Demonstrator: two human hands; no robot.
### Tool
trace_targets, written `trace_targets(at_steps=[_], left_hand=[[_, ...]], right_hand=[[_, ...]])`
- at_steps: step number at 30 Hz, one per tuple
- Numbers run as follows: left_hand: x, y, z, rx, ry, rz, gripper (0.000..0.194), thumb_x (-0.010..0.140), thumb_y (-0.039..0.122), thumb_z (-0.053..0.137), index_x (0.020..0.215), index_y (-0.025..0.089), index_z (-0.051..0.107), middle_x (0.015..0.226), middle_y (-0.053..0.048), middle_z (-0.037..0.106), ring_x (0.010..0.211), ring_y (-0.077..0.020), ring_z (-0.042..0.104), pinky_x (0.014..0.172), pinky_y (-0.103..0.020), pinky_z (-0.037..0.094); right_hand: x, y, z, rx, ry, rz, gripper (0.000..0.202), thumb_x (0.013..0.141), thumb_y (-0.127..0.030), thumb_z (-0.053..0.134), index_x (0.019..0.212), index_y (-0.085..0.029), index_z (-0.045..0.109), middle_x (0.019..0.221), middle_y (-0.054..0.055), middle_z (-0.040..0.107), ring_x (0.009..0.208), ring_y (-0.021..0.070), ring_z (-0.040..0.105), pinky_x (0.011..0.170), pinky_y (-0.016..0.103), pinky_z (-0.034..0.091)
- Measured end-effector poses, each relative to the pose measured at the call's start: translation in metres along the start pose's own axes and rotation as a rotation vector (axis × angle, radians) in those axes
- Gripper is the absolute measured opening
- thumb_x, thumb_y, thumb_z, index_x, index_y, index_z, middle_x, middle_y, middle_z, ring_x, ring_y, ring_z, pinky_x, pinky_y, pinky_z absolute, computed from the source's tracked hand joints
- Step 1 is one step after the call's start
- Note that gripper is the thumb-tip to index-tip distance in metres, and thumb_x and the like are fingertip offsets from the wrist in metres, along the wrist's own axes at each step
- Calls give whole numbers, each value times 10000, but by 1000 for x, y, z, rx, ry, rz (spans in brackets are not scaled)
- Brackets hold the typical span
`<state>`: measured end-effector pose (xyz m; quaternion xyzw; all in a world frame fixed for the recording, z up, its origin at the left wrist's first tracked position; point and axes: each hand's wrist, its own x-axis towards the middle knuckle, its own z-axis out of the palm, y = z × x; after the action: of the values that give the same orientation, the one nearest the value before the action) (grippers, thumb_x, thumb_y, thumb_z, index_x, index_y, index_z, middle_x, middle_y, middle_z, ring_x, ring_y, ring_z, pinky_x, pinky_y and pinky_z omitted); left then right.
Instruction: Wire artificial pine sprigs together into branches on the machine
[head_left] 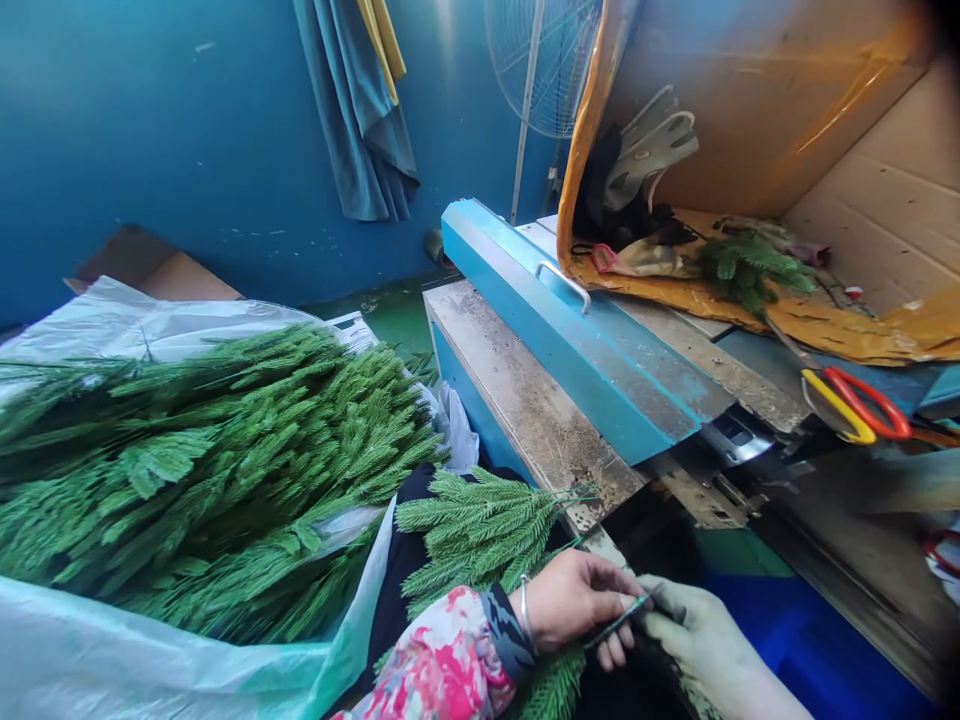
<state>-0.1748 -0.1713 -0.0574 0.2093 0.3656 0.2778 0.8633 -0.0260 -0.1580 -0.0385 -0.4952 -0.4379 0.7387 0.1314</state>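
My left hand (576, 603), bare with a silver bracelet and a flowered sleeve, pinches the thin green stem of an artificial pine branch (553, 685). The branch's needles hang below that wrist, partly hidden by it. My right hand (694, 625), in a pale glove dirty at the fingertips, closes on the stem's end close beside the left fingers. Several more artificial pine sprigs (480, 520) lie on my dark-clothed lap, their bare stems pointing toward the machine's edge.
At left, a large white plastic bag (172, 660) is full of pine branches (247, 470). A blue machine (570, 330) with a metal handle stands ahead. On its right are a cardboard box (750, 120) with gloves (651, 150), and scissors (855, 400) with red and yellow handles. Behind stands a fan (544, 60).
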Motion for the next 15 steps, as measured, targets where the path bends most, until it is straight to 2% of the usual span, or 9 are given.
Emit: trace_targets(at_steps=[2, 5, 8, 11, 15], left_hand=[[3, -3, 0, 53, 5, -29, 439, 541, 459, 704, 821, 142, 586, 466, 34, 556, 318, -62, 431, 378, -201, 334], [6, -5, 1, 6, 179, -35, 244, 570, 304, 712, 705, 144, 586, 447, 65, 518, 346, -43, 402, 415, -192, 302], [9, -4, -1, -136, 309, -57, 123, 601, 206, 644, 559, 145, 547, 419, 78, 439, 366, -36, 338, 412, -197, 248], [10, -1, -7, -283, 276, -127, 130, 623, 238, 560, 532, 145, 542, 446, 45, 452, 397, -64, 374, 426, -217, 269], [8, 0, -9, -403, 214, -114, 145, 538, 216, 654, 620, 98, 635, 483, 24, 498, 429, -49, 375, 446, -204, 242]], right_hand=[[-5, -3, 0, -59, 30, 24, 120, 702, -217, 572, 613, -146, 610, 573, 4, 602, 563, 127, 539, 557, 227, 404], [-13, -10, -1, -219, 63, 70, 167, 743, -297, 542, 771, -169, 644, 632, 4, 609, 622, 148, 547, 596, 238, 438], [-23, -15, -8, -466, 84, 27, 239, 764, -383, 534, 901, -217, 638, 851, 12, 636, 791, 167, 564, 706, 225, 454], [-31, -17, -16, -729, 177, -33, 278, 761, -473, 523, 905, -263, 636, 946, 0, 630, 878, 169, 561, 761, 203, 441], [-28, -30, -21, -873, 283, -197, 225, 766, -461, 521, 862, -286, 625, 925, -14, 619, 829, 153, 568, 735, 209, 446]])
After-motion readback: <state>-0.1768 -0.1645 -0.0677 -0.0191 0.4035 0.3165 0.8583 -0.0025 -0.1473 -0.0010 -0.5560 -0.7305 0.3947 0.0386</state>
